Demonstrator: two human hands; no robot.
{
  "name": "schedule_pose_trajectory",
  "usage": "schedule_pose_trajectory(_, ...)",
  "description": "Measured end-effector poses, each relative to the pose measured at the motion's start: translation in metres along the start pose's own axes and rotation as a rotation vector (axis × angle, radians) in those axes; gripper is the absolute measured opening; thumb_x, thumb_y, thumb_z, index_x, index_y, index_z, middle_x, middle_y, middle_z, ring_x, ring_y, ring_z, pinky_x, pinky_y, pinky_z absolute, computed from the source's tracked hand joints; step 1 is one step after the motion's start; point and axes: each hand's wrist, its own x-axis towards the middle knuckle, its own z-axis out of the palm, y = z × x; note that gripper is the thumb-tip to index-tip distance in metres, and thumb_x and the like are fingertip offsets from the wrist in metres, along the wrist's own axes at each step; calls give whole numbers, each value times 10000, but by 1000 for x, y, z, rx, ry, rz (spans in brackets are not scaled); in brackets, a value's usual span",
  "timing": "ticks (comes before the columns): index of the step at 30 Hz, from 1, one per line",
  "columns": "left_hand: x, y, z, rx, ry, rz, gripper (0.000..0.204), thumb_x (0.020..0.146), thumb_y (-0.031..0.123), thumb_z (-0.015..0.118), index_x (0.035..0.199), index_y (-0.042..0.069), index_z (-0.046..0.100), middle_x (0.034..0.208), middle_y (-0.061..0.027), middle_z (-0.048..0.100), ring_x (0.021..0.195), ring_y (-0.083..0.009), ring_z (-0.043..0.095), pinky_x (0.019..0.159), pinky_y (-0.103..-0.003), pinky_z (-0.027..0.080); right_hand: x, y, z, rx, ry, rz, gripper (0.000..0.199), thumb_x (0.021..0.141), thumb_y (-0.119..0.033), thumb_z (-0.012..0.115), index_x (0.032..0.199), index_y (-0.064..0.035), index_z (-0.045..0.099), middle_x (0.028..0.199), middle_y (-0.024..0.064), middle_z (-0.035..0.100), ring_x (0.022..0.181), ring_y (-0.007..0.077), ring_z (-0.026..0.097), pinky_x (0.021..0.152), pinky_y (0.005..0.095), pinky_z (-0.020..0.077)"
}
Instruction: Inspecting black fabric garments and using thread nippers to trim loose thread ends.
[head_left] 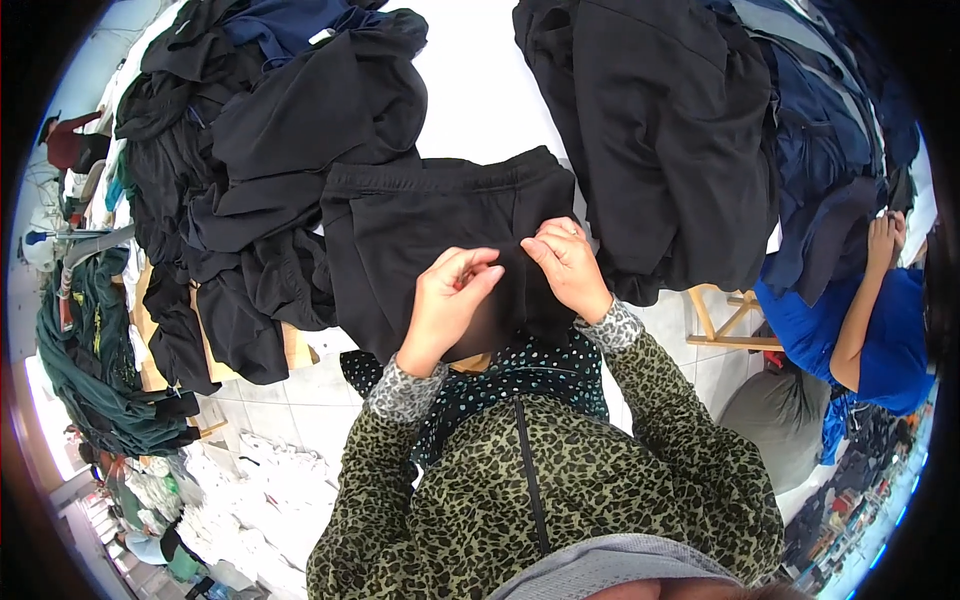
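A pair of black trousers or shorts (430,222) with a gathered elastic waistband lies in front of me, waistband away from me, its lower part hanging toward my lap. Above its middle, my left hand (450,300) is curled, with thumb and fingertips drawn together. My right hand (567,265) pinches thumb against forefinger over the garment's right side. Whatever is between the fingers of either hand is too small or hidden to make out.
Black garments are heaped on the left (320,110) and right (670,130) of the white table (475,80). Navy clothes (820,130) lie farther right, where a person in blue (890,340) works. White cloth (265,500) covers the floor at lower left. A wooden stool (725,320) stands at right.
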Motion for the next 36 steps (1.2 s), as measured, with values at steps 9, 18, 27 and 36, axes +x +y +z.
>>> schedule_pose_trajectory(9, 16, -14, 18, -136, 0, -140, 140, 858, 92, 634, 958, -7, 637, 752, 47, 568, 584, -10, 438, 522, -168, 363, -15, -18, -2, 719, 17, 431, 258, 925, -154, 537, 858, 86, 604, 852, 57, 607, 869, 146, 518, 789, 272, 410)
schedule_pose_trajectory(18, 6, -6, 33, 172, 56, 205, 161, 773, 53, 709, 919, 27, 644, 778, -16, 509, 614, -78, 452, 543, -215, 389, -18, -17, 4, 555, -11, 326, 243, 915, -145, 532, 827, 69, 606, 786, 67, 593, 818, 165, 502, 736, 290, 397)
schedule_pose_trajectory(27, -14, -29, 29, 151, 64, 248, 75, 780, 15, 671, 797, 9, 599, 734, -41, 525, 546, -99, 458, 501, -241, 375, 10, -25, -35, -42, 164, -6, 145, 837, -117, 622, 947, -40, 674, 917, 81, 607, 897, 237, 536, 813, 322, 420)
schedule_pose_trajectory(36, -14, -35, 21, 178, -27, 174, 72, 819, 62, 627, 831, -9, 621, 743, -81, 545, 569, -152, 521, 538, -265, 425, 69, -2, -52, -379, -127, -149, 405, 779, -105, 662, 1170, -75, 562, 1262, 77, 496, 1264, 335, 355, 1027, 433, 293)
